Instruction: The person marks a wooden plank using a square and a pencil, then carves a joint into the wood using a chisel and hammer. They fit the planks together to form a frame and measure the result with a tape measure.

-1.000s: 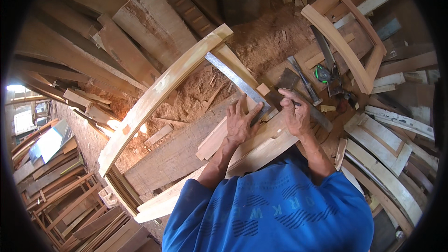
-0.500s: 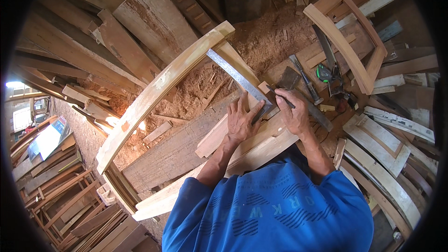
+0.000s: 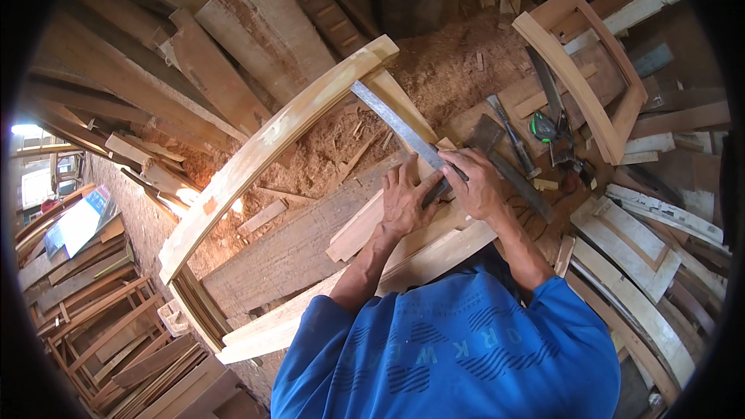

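A metal square (image 3: 396, 120) lies with its long blade slanting away to the far left, across the end of a curved pale wooden frame (image 3: 268, 147). My left hand (image 3: 403, 206) presses the square's dark stock against the wood, thumb on the stock and fingers stretched over a wood strip (image 3: 353, 229). Between the fingers of my right hand (image 3: 477, 190) is a thin dark pencil (image 3: 459, 173), held close beside the blade. Its tip is hard to make out. The near frame rail (image 3: 434, 256) runs beneath both wrists.
To the right lie a chisel (image 3: 514, 136), a green-and-black tape measure (image 3: 542, 126) and a dark flat blade (image 3: 521, 186). Another wooden frame (image 3: 578, 81) leans at the far right. Stacked boards (image 3: 225, 85) and wood shavings (image 3: 442, 70) surround the work.
My right hand has moved left and closer to my left hand, bringing the pencil along the blade. My left hand and the square stay about where they were.
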`<action>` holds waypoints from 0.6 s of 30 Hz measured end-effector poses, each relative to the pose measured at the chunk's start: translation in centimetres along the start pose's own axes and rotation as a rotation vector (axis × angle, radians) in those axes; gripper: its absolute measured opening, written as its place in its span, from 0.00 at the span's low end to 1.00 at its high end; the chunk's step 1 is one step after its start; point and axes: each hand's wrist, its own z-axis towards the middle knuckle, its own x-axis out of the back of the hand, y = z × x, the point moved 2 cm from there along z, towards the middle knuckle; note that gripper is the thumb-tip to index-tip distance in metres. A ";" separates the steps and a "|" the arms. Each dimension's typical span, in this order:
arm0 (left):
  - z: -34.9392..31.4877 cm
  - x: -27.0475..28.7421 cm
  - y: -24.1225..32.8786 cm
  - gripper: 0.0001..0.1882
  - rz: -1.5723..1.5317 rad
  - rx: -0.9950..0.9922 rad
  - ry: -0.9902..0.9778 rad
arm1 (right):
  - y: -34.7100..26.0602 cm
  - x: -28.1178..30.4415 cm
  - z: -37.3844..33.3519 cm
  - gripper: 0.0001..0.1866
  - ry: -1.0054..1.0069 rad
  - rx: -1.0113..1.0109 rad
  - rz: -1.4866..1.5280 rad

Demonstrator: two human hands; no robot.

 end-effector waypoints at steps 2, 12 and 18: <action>0.1 0.0 0.0 0.39 -0.004 -0.006 0.005 | 0.2 -0.2 0.1 0.14 -0.014 0.040 0.007; -0.1 -0.1 0.0 0.40 0.006 -0.018 0.011 | 0.4 0.6 0.2 0.14 0.007 0.027 0.006; 0.1 0.0 -0.1 0.41 -0.037 -0.009 0.021 | 0.6 0.1 0.4 0.12 -0.009 0.076 0.010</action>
